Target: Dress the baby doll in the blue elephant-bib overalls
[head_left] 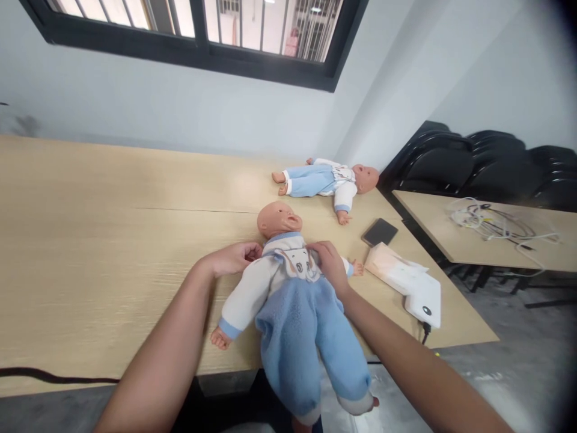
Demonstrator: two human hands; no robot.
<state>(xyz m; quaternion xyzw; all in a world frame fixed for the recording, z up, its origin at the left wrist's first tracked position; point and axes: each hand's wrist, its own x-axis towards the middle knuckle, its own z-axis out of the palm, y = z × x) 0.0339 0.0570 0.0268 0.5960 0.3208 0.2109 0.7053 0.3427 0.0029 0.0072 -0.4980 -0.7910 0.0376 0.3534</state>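
Observation:
A baby doll [293, 300] in a white top and fuzzy blue trousers lies face up on the wooden table, its legs hanging over the front edge. Its bald head [276, 219] is turned to the right. My left hand [237, 257] is at the doll's shoulder on the left, fingers curled, the fingertips partly hidden behind the clothing. On the other side, my right hand [328, 261] rests against the chest by the bib with the bear face, its fingers bent over the top. Whether either hand pinches the fabric is hard to make out.
A second doll [315, 180] in like clothes lies at the back right. Near the right edge are a dark flat box [380, 232], a tissue pack [392, 267] and a white device [424, 300] with a cable. Another table [451, 231] bears tangled cables; black chairs [442, 159] stand behind.

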